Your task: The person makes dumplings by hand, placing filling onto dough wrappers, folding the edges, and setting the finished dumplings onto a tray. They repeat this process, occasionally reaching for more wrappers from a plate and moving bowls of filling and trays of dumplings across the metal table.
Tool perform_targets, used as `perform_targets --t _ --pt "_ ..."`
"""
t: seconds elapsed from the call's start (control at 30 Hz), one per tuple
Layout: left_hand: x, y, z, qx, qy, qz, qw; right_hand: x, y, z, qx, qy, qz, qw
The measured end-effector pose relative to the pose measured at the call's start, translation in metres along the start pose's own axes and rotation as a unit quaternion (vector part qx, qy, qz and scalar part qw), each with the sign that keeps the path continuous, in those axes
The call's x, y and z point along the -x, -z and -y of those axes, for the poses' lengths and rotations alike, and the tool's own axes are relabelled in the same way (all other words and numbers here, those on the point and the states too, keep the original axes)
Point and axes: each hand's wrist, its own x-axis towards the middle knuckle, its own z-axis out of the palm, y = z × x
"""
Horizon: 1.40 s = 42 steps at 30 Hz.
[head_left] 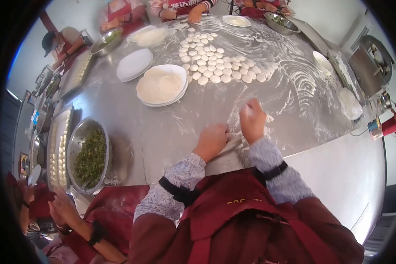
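My left hand (212, 141) is low over the near table edge, its fingers curled closed; what they hold, if anything, is hidden. My right hand (253, 122) is raised slightly further out in a fist, a little blurred, and its contents cannot be made out. Between and below the two hands shows a pale, floury, elongated thing (231, 147), partly covered by the left hand. Beyond them, many small flattened dough pieces (211, 68) lie spread on the floured steel table (176, 125). Left of these, round dough wrappers (159, 86) are stacked on a white plate (182, 90).
A steel bowl (71, 152) of chopped green filling (91, 160) stands at the left, beside a tray of dumplings (61, 149). More white plates (134, 64) sit farther back. A co-worker's hands (64, 211) are at lower left; other people work along the far edge. A plastic bag (350, 104) lies right.
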Motion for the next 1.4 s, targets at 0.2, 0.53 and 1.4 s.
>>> perform_targets --t 0.2,0.53,1.4 --pt "0.02 0.029 -0.003 0.074 0.107 0.067 0.989 0.048 0.046 -0.016 -0.102 -0.048 0.017 0.994" --pt "0.008 0.006 0.003 0.013 0.032 -0.01 0.999 0.005 0.009 -0.003 -0.036 0.012 0.014 0.999" --pt "-0.002 0.003 -0.015 0.024 0.018 0.02 0.999 0.002 0.003 0.001 -0.017 0.024 0.003 1.0"
